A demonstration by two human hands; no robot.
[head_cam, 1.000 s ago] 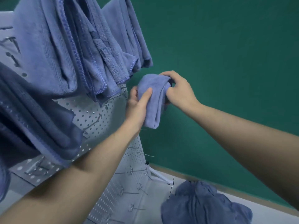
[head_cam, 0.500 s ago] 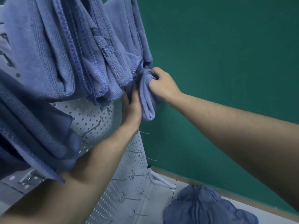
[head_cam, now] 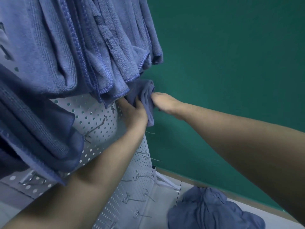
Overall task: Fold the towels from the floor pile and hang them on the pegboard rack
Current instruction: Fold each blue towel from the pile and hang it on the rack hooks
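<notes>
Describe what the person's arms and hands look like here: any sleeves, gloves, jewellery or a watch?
Both arms are bare along all that shows, with no sleeve edge in frame. The left hand and right hand wear no gloves. No watch, bracelet or ring shows on either wrist or on the visible parts of the hands; most fingers are hidden in the cloth, so rings cannot be ruled out there.
</notes>
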